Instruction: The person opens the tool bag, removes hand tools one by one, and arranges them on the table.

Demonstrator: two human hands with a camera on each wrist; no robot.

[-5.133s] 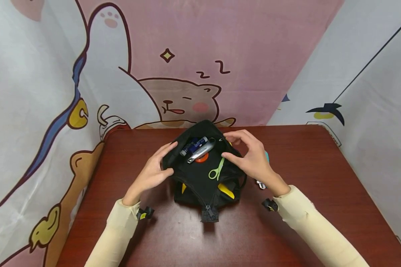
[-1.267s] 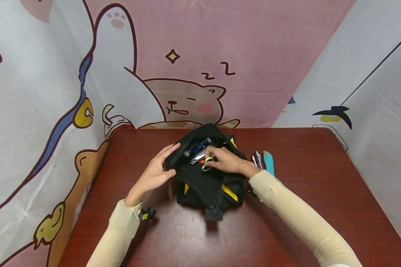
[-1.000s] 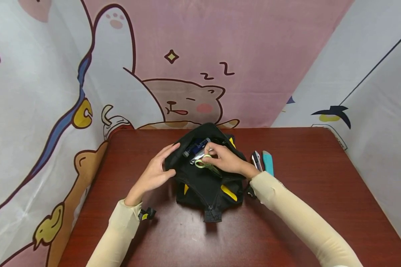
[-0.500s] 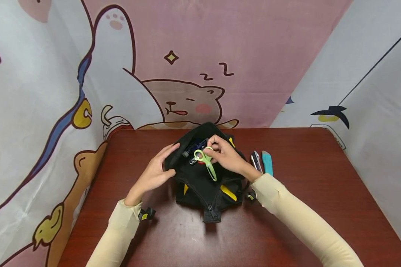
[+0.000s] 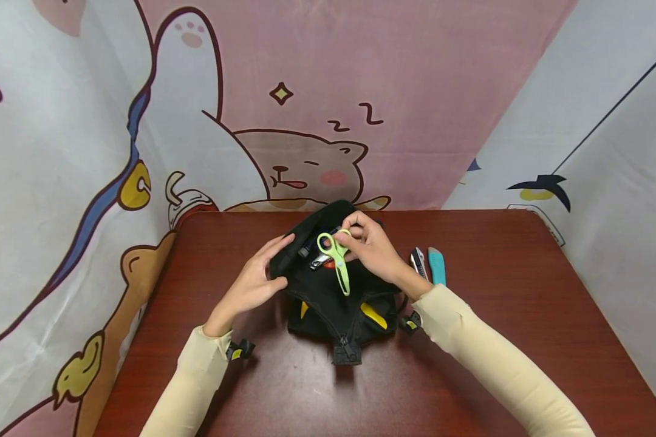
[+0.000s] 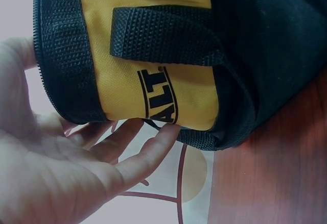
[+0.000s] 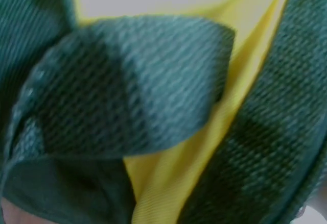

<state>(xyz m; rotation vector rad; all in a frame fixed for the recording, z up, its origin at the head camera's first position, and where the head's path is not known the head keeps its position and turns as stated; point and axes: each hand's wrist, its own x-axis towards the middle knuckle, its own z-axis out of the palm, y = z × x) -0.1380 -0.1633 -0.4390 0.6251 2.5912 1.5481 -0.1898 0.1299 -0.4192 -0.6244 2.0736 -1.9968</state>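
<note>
My right hand (image 5: 379,252) pinches a pair of light green scissors (image 5: 340,270) by one finger loop, above the mouth of a black tool bag (image 5: 325,294). The blades point down toward me. At the bag's left rim, my left hand (image 5: 254,282) holds the edge, thumb on the near side. In the left wrist view its fingertips touch the yellow panel (image 6: 153,91) under a black strap loop (image 6: 158,35). A silver metal tool (image 5: 319,261), a dark blue tube (image 5: 306,249) and an orange item (image 5: 330,264) lie inside, partly hidden by the scissors and hand.
Right of the bag, a silver-and-black knife-like tool (image 5: 418,262) and a teal tool (image 5: 437,266) lie on the reddish-brown table (image 5: 525,303). A zip-end tab (image 5: 347,353) sticks out at the bag's front. A printed cloth (image 5: 415,91) hangs behind the table.
The right hand has gone into the bag, taken hold of the scissors and raised them, turning them blades down. It now moves slightly farther up. The left hand stays at the bag's rim.
</note>
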